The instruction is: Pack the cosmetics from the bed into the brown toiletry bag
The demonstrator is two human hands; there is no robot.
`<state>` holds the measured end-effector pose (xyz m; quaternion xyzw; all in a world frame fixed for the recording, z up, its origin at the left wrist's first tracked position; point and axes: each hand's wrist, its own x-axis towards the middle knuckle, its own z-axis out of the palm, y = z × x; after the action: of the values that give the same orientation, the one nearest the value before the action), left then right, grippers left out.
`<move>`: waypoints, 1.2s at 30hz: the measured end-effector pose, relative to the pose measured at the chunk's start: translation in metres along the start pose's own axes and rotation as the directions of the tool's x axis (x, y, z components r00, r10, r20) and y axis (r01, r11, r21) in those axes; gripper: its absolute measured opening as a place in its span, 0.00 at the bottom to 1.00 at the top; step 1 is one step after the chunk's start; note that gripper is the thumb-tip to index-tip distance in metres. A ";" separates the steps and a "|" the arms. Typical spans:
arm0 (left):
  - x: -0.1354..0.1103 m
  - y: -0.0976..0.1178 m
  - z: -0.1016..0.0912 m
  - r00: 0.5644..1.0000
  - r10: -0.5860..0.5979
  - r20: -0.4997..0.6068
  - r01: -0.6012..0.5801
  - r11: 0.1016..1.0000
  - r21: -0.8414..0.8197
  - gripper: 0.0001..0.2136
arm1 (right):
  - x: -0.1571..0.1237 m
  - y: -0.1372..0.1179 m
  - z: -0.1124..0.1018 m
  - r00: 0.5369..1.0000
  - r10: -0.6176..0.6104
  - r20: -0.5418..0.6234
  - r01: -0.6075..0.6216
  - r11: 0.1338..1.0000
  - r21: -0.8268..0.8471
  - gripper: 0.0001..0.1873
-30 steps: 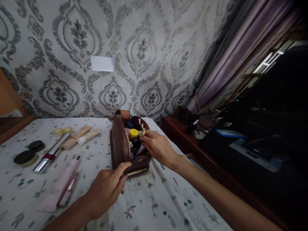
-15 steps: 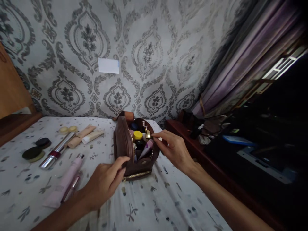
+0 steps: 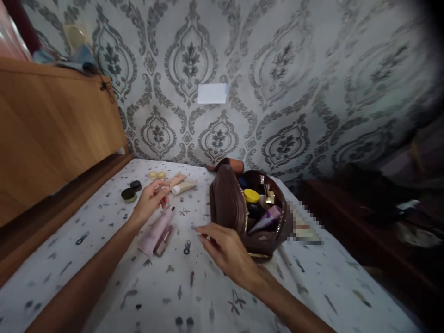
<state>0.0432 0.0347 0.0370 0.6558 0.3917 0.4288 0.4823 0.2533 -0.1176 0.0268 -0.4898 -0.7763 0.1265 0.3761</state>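
Note:
My left hand [image 3: 151, 200] is over the row of cosmetics, fingers loosely bent and apart, beside a tan tube [image 3: 178, 179] and a cream tube [image 3: 183, 187]. It hides the place of the silver-and-red tube. Below it lie a pink tube [image 3: 157, 230] and a small slim pink tube [image 3: 163, 241]. My right hand [image 3: 227, 252] hovers in front of the brown makeup bag [image 3: 225, 199], fingers slightly parted, with nothing visible in them. Unzipped, the bag shows a yellow-lidded jar [image 3: 251, 195], a purple-and-white tube [image 3: 267, 218] and gold-coloured items [image 3: 269, 196].
Dark round containers [image 3: 129, 194] and two small yellowish round pots [image 3: 157, 175] lie at the far left of the patterned sheet [image 3: 204, 291]. A wooden cabinet [image 3: 62, 129] borders the left side. Patterned wallpaper [image 3: 190, 55] rises behind. A blurred-out flat item [image 3: 307, 226] lies right of the bag.
My view has turned left. My left hand has left the bag's edge for the cosmetics on the left. My right hand has drawn back from the bag's opening to its front left.

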 end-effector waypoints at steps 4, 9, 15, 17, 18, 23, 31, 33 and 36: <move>-0.010 -0.043 -0.019 0.997 -0.003 -0.074 0.021 0.970 0.241 0.13 | 0.022 0.014 0.055 0.975 0.212 0.062 -0.220 0.950 0.221 0.12; -0.028 -0.052 -0.020 0.997 -0.061 0.042 0.023 0.797 0.604 0.15 | 0.049 0.036 0.110 0.866 0.497 0.055 -0.434 0.692 0.577 0.13; -0.037 -0.039 -0.011 0.980 -0.138 0.144 -0.026 0.627 0.779 0.16 | 0.047 0.041 0.122 0.927 0.363 -0.093 -0.297 0.864 0.407 0.12; -0.037 -0.038 -0.011 0.977 -0.150 0.151 -0.024 0.631 0.776 0.16 | 0.044 0.037 0.118 0.953 0.289 -0.089 -0.248 0.915 0.318 0.11; -0.037 -0.039 -0.011 0.976 -0.154 0.151 -0.020 0.633 0.774 0.16 | 0.043 0.034 0.116 0.963 0.259 -0.074 -0.229 0.931 0.283 0.10; -0.038 -0.041 -0.012 0.983 -0.134 0.129 -0.015 0.632 0.775 0.15 | 0.042 0.019 0.112 0.981 0.184 0.054 -0.188 0.979 0.078 0.08; -0.042 -0.045 -0.012 0.987 -0.068 0.145 -0.067 0.647 0.759 0.14 | 0.039 0.011 0.106 0.958 0.237 0.159 -0.259 0.957 0.134 0.13; -0.042 -0.048 -0.011 0.987 -0.045 0.153 -0.087 0.656 0.750 0.16 | 0.038 0.012 0.105 0.963 0.210 0.170 -0.241 0.952 0.190 0.15; -0.043 -0.051 -0.011 0.991 -0.012 0.136 -0.093 0.672 0.734 0.17 | 0.038 0.017 0.104 0.970 0.149 0.190 -0.195 0.949 0.250 0.18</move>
<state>0.0140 0.0099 -0.0183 0.8295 0.4849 0.2013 0.1907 0.1816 -0.0592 -0.0370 -0.4883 -0.7354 0.3033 0.3588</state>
